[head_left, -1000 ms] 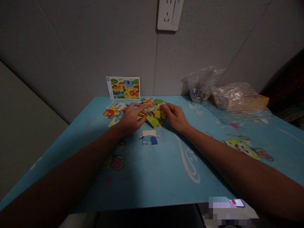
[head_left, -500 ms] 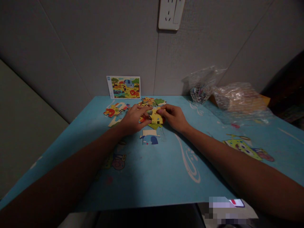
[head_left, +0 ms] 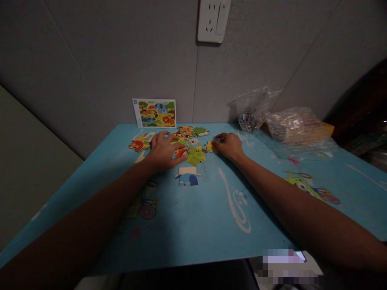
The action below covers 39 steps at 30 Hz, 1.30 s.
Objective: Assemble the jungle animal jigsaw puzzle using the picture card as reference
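My right hand [head_left: 228,146] pinches a small yellow puzzle piece [head_left: 209,146] at the right side of the puzzle pile. My left hand [head_left: 165,151] lies over the left part of the pile with its fingers spread, hiding some pieces. Between the hands are a green puzzle piece [head_left: 196,156] and several colourful ones. Nearer to me lies a blue elephant puzzle piece [head_left: 187,178] with a cream top edge. At the left, beside my left hand, sits a cluster with a red and yellow puzzle piece [head_left: 138,144].
A picture card [head_left: 156,113] of the animal scene leans against the wall. At the back right lie a clear plastic bag [head_left: 254,110] and a bubble-wrapped yellow packet [head_left: 302,127]. The blue table cover [head_left: 208,225] has cartoon prints. A wall socket [head_left: 213,22] is above.
My right hand has moved right, taking the yellow piece away from the middle of the pile and uncovering the green piece. My left hand has shifted slightly left, its fingers more spread.
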Motion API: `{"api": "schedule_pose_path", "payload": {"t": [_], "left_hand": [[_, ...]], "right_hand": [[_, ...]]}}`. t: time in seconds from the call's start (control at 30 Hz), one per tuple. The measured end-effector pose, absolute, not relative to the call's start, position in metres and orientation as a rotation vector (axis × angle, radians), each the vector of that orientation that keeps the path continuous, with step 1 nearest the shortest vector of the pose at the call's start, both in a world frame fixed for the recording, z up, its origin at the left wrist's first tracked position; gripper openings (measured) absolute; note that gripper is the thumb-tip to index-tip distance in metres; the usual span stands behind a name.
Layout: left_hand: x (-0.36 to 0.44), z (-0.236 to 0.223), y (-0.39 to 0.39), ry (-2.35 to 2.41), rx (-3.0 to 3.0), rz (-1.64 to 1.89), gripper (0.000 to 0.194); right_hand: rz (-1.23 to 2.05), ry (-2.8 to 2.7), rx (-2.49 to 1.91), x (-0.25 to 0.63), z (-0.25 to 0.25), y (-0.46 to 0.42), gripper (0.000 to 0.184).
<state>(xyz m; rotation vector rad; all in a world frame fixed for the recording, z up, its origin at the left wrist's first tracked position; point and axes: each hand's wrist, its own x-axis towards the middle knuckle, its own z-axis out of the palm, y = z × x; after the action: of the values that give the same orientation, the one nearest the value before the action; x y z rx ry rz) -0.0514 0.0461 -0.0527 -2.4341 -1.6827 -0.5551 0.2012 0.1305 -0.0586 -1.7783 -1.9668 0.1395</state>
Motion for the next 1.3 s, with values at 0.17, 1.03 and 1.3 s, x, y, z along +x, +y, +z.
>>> {"api": "schedule_pose_path", "payload": {"t": [0.17, 1.03, 1.3], "left_hand": [[-0.054, -0.058, 0.048, -1.822, -2.377, -0.439, 0.055], [-0.024, -0.059, 0.036, -1.382, -2.75, -0.631, 0.043], [-0.027, -0.06, 0.041, -1.511, -2.627, -1.11, 0.066]], "right_hand": [[0.346, -1.835, -1.836, 0.201, -0.061, 0.142, 0.033], [0.087, -2.196, -1.588, 0.159, -0.053, 0.16, 0.048], [0.151, -2.206, -0.837, 0.173, -0.045, 0.113, 0.059]]}}
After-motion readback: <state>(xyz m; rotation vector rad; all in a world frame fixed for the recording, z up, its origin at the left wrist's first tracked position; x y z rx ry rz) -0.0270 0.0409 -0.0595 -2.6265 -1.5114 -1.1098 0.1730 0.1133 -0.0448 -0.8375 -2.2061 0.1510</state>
